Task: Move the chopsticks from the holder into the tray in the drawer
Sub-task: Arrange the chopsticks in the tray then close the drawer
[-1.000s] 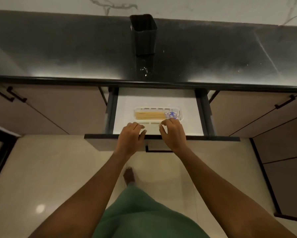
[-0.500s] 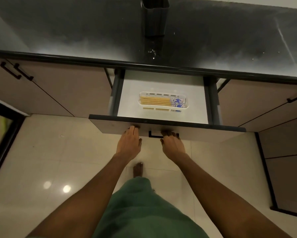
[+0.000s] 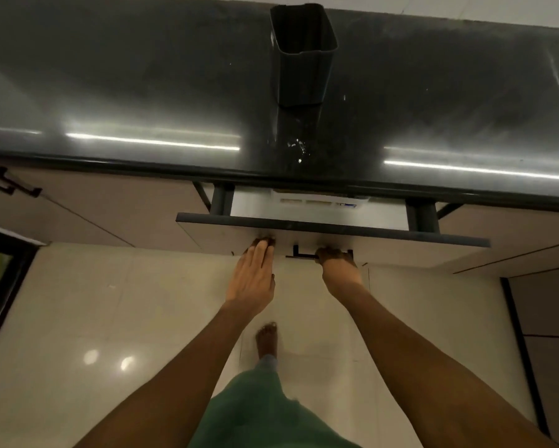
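Observation:
The black holder stands on the dark countertop with nothing sticking out of it. Below it the drawer is mostly pushed in, and only a narrow strip of its white inside shows. The near wall of the white tray peeks out under the counter edge; the chopsticks are hidden. My left hand lies flat with fingers together against the drawer front. My right hand is curled around the black drawer handle.
The glossy dark countertop runs across the top. Beige cabinet doors with black handles flank the drawer. A bare foot and green clothing are over the cream tiled floor.
Both hands left the tray and went to the drawer front. The drawer has slid inward, hiding the chopsticks and most of the tray under the counter.

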